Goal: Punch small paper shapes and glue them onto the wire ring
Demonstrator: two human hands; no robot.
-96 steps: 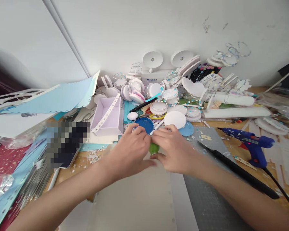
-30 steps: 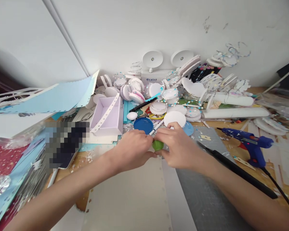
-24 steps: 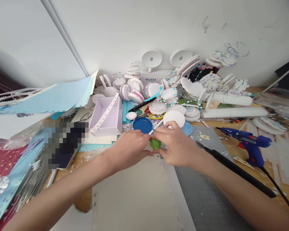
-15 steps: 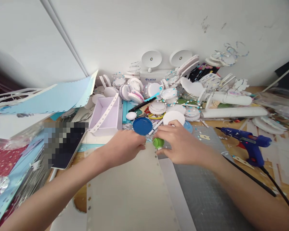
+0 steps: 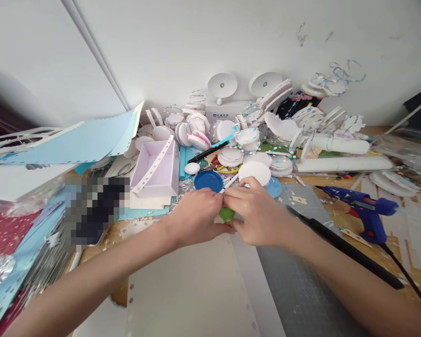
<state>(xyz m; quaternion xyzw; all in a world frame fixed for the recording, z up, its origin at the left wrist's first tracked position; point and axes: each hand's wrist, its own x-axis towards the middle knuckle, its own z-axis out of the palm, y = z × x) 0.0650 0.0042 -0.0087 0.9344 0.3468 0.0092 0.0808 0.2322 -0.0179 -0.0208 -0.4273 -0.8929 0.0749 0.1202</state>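
A small green paper punch sits at the far edge of a cream sheet of paper, between both hands and partly hidden by their fingers. My left hand is closed against the punch, its thumb along the near side. From the right, my right hand has its fingers curled round the same punch. Star-shaped holes run down the sheet's left and right edges. Under the sheet lie a white sheet and a grey cutting mat. A blue round lid lies just beyond my left hand.
At right rests a blue glue gun with its cord, near a black knife-like tool. A lilac box, white foam discs and a black pen crowd the back. A phone lies at left.
My left hand has moved right onto the green punch, which only my right hand held before. The black tool by my right forearm now shows more.
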